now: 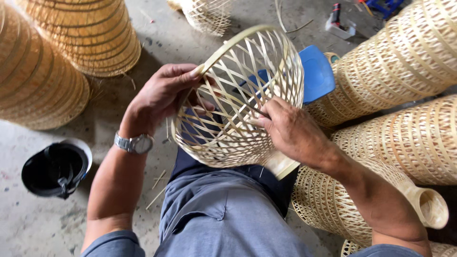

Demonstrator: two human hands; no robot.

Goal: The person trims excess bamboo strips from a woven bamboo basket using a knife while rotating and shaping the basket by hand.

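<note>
A pale open-weave bamboo basket [238, 95] sits tilted over my lap, its rim turned up and away. My left hand [159, 95], with a metal watch on the wrist, grips the rim at the basket's left side, thumb on top. My right hand [290, 131] rests on the basket's right wall, fingers pinching a thin dark tool or strip at the weave; what exactly it pinches is too small to tell.
Stacks of woven bamboo lampshade-like forms [400, 62] crowd the right side, and darker stacks [57, 52] stand at the upper left. A blue plastic stool [316, 74] is behind the basket. A black helmet [54, 169] lies on the concrete floor at left. Small tools [340, 21] lie at the top.
</note>
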